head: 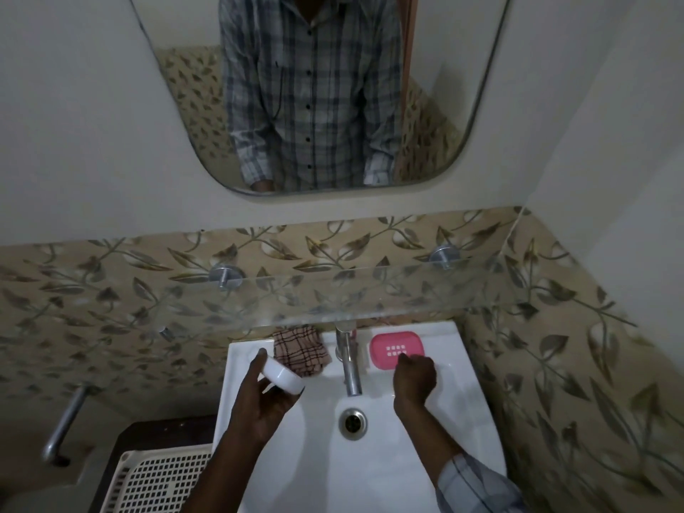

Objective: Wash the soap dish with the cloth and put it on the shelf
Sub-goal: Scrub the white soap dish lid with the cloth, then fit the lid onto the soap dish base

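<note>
Tap (348, 365) stands at the centre back of the sink (467, 409). The pink dish (396, 345) lies flat on the sink ledge just right of the tap, slotted floor showing, with nothing in it. The right hand (414, 376) sits at the dish's near rim, right of the tap. Its fingers (404, 359) are curled down onto that rim and touching it, but it cannot be told whether they actually clamp it. The checked cloth (300, 350) lies bunched on the ledge just left of the tap, partly under the shelf (333, 290), with neither hand on it. The left hand (259, 403), left of and nearer than the tap, grips a white soap (283, 378) between thumb and curled fingers, held above the basin. The drain (353, 420) is directly in front of the tap. The glass shelf runs across the wall above the tap, bare where it can be seen. A mirror (425, 124) hangs higher up. A perforated basket (163, 479) sits well left of and below the tap.
</note>
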Tool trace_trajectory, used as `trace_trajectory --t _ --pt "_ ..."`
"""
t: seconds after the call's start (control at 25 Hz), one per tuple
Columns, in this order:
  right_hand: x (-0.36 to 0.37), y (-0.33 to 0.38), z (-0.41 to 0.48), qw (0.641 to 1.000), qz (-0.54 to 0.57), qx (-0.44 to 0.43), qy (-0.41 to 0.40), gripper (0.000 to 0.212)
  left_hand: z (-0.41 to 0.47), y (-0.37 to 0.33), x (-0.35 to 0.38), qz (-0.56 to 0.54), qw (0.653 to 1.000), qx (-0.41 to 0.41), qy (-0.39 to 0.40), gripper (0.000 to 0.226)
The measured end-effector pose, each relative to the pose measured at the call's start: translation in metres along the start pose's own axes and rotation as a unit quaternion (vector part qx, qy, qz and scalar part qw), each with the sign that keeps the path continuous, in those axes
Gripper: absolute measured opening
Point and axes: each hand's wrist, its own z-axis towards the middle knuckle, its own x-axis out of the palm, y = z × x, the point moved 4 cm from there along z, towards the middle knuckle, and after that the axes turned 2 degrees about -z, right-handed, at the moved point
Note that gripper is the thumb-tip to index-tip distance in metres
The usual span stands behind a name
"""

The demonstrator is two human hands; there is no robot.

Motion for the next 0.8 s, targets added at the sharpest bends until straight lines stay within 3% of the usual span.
trace_trajectory --t 0.04,0.12,0.2,0.32,0.44,0.52,0.64,0.72,0.8 --pt "0.003 -0.017 0.011 0.993 -0.026 0.109 0.042 0.046 0.0 0.001 -0.006 -0.001 1.0 0.004 -0.007 0.066" --pt "0.014 -0.03 0.024 0.973 0.048 0.181 0.136 0.05 -0.002 0.003 -0.013 0.008 1.0 0.014 -0.001 0.068" --pt "0.019 -0.03 0.03 0.958 0.169 0.201 0.118 0.041 -0.006 0.005 -0.017 0.029 0.999 0.028 0.013 0.065" --pt "0.02 -0.032 0.032 0.96 0.192 0.193 0.061 0.036 -0.006 0.003 -0.02 0.072 0.996 0.047 0.005 0.06" --pt "0.005 -0.019 0.028 0.988 0.111 0.105 0.037 0.028 -0.008 0.0 -0.01 0.154 0.986 0.064 0.0 0.047" --pt "-0.012 -0.001 0.016 0.998 0.062 -0.012 0.032 0.019 -0.014 -0.002 0.005 0.223 0.97 0.093 0.016 0.043" --pt "-0.04 0.033 -0.012 0.978 -0.014 -0.208 0.009 0.01 -0.026 -0.003 0.032 0.334 0.927 0.162 0.053 0.058" --pt "-0.052 0.051 -0.036 0.964 -0.009 -0.262 0.055 0.011 -0.031 0.0 0.045 0.369 0.907 0.184 0.085 0.066" --pt "-0.049 0.065 -0.064 0.949 0.012 -0.272 0.156 0.018 -0.034 0.006 0.054 0.369 0.904 0.174 0.126 0.064"
